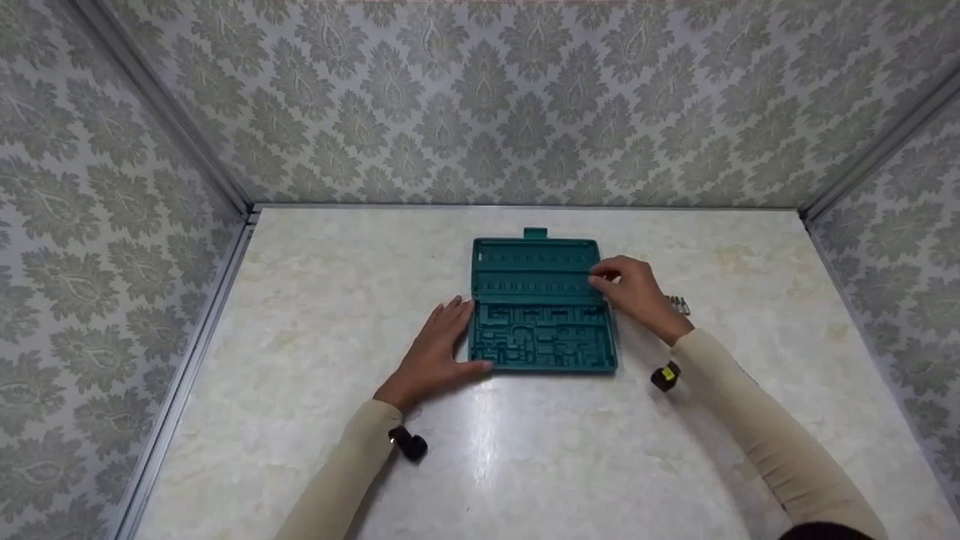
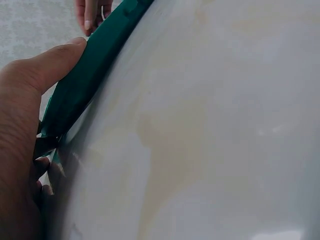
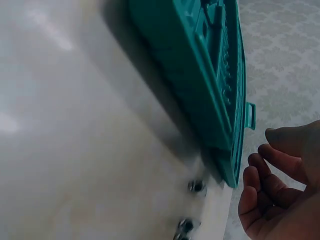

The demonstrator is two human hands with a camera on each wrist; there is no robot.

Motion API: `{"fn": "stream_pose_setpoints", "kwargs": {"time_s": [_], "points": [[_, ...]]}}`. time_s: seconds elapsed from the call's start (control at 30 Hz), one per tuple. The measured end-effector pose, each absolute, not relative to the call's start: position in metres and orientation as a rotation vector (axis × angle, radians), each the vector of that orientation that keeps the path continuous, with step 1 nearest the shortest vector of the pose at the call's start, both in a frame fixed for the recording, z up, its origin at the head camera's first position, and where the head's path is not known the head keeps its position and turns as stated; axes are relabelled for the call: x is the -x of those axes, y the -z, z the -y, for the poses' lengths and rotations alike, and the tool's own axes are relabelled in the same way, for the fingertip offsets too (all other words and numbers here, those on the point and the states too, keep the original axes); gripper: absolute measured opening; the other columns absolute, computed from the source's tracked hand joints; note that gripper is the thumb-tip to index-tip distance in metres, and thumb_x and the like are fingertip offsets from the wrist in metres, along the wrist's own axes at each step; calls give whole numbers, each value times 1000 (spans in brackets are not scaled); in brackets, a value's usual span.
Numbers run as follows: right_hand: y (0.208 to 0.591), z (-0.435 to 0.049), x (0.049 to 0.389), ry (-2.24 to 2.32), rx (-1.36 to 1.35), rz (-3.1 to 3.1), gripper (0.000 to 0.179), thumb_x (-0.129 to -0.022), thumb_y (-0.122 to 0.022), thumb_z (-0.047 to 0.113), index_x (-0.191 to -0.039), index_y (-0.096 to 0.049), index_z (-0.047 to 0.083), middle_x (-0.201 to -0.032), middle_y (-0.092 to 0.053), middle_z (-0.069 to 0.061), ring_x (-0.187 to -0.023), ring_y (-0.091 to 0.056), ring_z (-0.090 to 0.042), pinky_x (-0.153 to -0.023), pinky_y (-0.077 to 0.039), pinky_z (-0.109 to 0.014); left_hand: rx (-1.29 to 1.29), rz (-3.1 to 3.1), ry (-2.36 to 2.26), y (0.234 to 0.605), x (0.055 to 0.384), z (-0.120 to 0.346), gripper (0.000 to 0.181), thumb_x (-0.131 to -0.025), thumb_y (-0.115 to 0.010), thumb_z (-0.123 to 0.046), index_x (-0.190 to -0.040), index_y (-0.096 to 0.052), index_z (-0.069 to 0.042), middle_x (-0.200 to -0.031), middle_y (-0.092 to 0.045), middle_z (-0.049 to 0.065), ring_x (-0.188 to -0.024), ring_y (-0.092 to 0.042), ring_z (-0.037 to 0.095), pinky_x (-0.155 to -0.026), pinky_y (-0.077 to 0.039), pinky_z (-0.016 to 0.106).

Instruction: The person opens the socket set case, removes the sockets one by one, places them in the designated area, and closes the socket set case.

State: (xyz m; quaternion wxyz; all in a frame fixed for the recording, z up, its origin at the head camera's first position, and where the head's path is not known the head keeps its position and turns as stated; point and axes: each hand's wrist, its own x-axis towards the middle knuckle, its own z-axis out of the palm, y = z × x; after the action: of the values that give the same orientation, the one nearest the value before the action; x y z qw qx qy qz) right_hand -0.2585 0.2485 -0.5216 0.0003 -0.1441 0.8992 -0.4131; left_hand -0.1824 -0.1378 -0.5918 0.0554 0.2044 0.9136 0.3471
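Observation:
A dark green plastic tool case (image 1: pixel 541 345) lies unfolded on the table, its lid (image 1: pixel 536 264) laid back on the far side. Moulded recesses fill its near half. My left hand (image 1: pixel 435 356) rests at the near left corner, fingers straight along the left side and thumb on the front rim; the left wrist view has that thumb (image 2: pixel 62 60) on the green wall. Beside the lid's right edge is my right hand (image 1: pixel 637 292), its fingers loosely bent. In the right wrist view, nothing shows between thumb and fingertips of this hand (image 3: pixel 285 185).
Several small metal pieces (image 1: pixel 679 304) stand on the table (image 1: pixel 337 255) right of the case, partly behind my right wrist. A latch tab (image 1: pixel 535 233) sticks out from the lid's far edge. Patterned walls (image 1: pixel 487 97) enclose the table at the back and sides.

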Motion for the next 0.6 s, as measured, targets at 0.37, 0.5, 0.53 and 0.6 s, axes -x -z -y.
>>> {"fn": "stream_pose_setpoints", "kwargs": {"time_s": [0.37, 0.5, 0.53, 0.6], "points": [[521, -212, 277, 1255, 569, -2769, 26, -110, -70, 14, -130, -78, -1, -125, -75, -17, -110, -70, -32, -96, -59, -54, -557, -2772, -1059, 592, 181, 139, 120, -86, -71, -84, -178, -18, -29, -185, -15, -8, -171, -4, 13, -138, -9, 47], [523, -201, 283, 1248, 608, -2748, 26, -110, -70, 14, -131, -77, -1, -126, -74, -17, -112, -70, -33, -99, -58, -55, -561, -2777, -1044, 592, 181, 138, 120, -86, -70, -86, -178, -17, -30, -185, -15, -8, -171, -4, 14, -138, -8, 47], [523, -198, 285, 1247, 618, -2743, 27, -110, -70, 14, -131, -77, -1, -126, -74, -17, -112, -70, -33, -99, -58, -55, -565, -2777, -1043, 591, 181, 138, 121, -86, -70, -86, -178, -17, -29, -185, -15, -7, -171, -5, 14, -138, -8, 46], [523, -192, 289, 1246, 634, -2738, 27, -110, -70, 15, -131, -77, -1, -126, -74, -17, -113, -70, -32, -99, -58, -54, -567, -2774, -1047, 591, 181, 138, 121, -86, -70, -85, -178, -17, -28, -185, -16, -6, -171, -5, 14, -138, -7, 44]]}}
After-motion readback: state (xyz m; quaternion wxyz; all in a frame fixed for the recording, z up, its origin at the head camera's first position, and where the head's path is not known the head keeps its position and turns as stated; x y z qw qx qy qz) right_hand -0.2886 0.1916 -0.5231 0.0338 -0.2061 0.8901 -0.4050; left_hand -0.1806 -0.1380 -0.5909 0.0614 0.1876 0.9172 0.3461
